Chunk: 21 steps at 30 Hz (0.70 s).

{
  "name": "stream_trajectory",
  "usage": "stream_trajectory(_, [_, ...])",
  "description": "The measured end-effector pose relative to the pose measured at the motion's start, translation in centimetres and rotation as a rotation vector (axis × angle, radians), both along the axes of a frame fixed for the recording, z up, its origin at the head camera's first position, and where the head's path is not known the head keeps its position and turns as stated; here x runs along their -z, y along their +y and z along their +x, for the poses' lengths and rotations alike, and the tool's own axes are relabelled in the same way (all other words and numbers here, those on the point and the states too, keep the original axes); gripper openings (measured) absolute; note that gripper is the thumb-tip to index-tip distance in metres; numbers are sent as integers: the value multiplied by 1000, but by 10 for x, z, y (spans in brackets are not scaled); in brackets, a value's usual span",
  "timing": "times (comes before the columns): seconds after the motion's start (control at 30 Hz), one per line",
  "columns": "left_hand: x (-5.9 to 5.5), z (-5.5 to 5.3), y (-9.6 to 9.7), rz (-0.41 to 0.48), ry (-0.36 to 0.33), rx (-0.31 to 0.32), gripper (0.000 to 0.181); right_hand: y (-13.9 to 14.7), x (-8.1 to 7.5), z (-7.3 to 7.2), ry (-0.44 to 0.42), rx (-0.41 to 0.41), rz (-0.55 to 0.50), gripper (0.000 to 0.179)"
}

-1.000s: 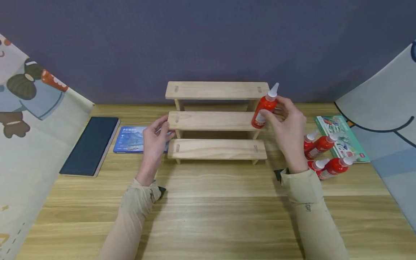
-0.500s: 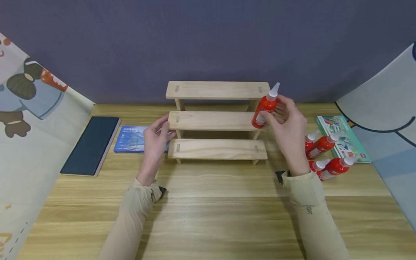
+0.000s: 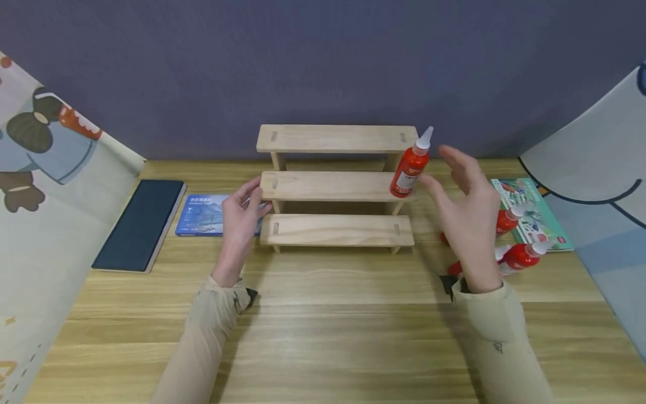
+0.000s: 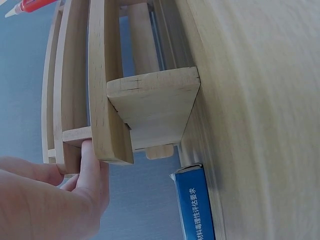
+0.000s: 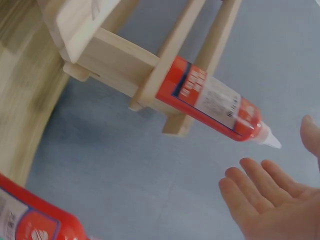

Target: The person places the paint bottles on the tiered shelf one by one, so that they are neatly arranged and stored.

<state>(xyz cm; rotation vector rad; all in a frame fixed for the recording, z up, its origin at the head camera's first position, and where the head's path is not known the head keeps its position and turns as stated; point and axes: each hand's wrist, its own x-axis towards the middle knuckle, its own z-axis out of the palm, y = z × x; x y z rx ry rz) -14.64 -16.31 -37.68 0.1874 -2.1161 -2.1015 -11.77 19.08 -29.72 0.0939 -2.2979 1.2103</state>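
Note:
A three-step wooden display rack stands against the back wall. At the right end of its middle step, a red squeeze bottle with a white pointed nozzle stands upright; its label faces me. My left hand pinches the left end of that middle step, thumb on one side and fingers curled against the other in the left wrist view. Just right of the bottle is my right hand, fingers spread and nothing in them. The right wrist view shows a gap between its fingertips and the bottle's nozzle.
Several more red bottles stand on the table at the right, partly hidden behind my right hand. Beyond them lies a green illustrated box. A blue box and a dark notebook lie left of the rack.
My right hand has let go of the red squeeze bottle and drawn back to the right, its fingers opening. The bottle stays on the middle step. My left hand has not moved.

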Motion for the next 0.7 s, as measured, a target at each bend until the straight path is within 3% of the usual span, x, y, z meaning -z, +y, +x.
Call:
stream_trajectory(0.4, [0, 0, -1, -22, 4, 9, 41, 10, -14, 28, -33, 16, -10, 59])
stream_trajectory(0.7, [-1, 0, -1, -20, -4, 9, 41, 21, -14, 41, -40, 14, -4, 65])
